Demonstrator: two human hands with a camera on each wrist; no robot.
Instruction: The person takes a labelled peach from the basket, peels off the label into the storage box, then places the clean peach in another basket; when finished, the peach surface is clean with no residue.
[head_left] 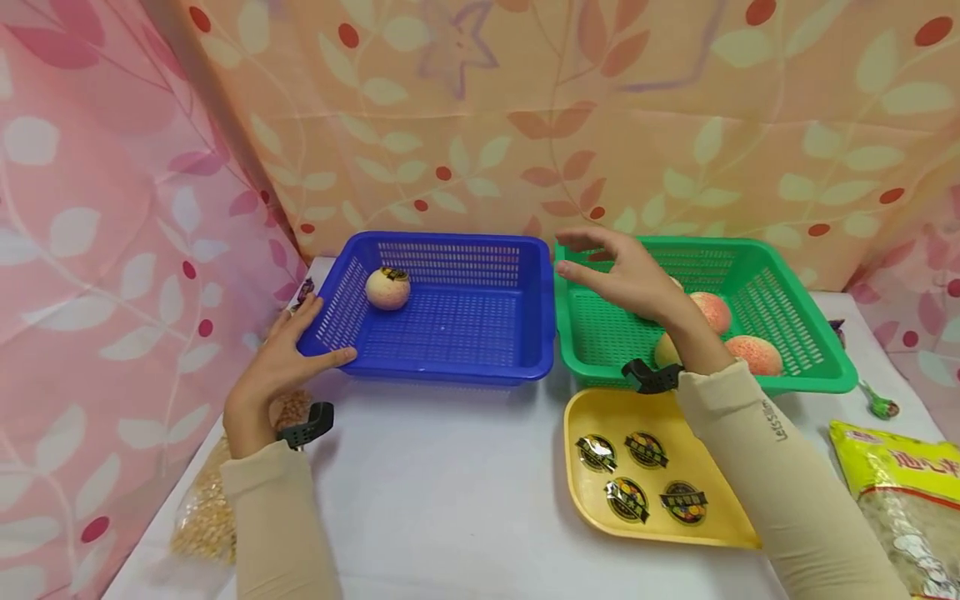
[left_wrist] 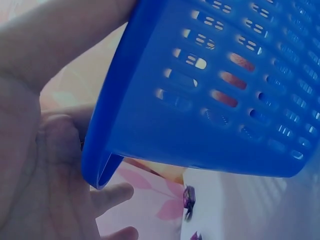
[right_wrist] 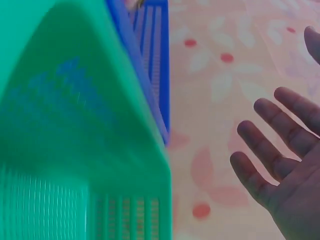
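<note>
My left hand point(head_left: 281, 358) touches the left rim of a blue plastic basket point(head_left: 450, 371), its thumb over the front corner and its fingers straight along the side. Inside that basket, against the left wall, lies one pale peach point(head_left: 387, 292) with a dark label on top. Above the left part of a green basket point(head_left: 813, 333) hovers my right hand point(head_left: 630, 279), its fingers extended and holding nothing. Several peaches point(head_left: 753, 356) lie in the green basket, some partly hidden by the right wrist. In the right wrist view the fingers point(right_wrist: 265, 155) are spread apart from the basket.
In front of the green basket sits a yellow tray point(head_left: 660, 412) bearing several round dark stickers point(head_left: 627, 499). A yellow printed bag point(head_left: 907, 483) lies at right. At left are a clear bag of kernels point(head_left: 206, 508) and a purple-wrapped candy point(head_left: 305, 290). Patterned cloth point(head_left: 450, 150) hangs behind.
</note>
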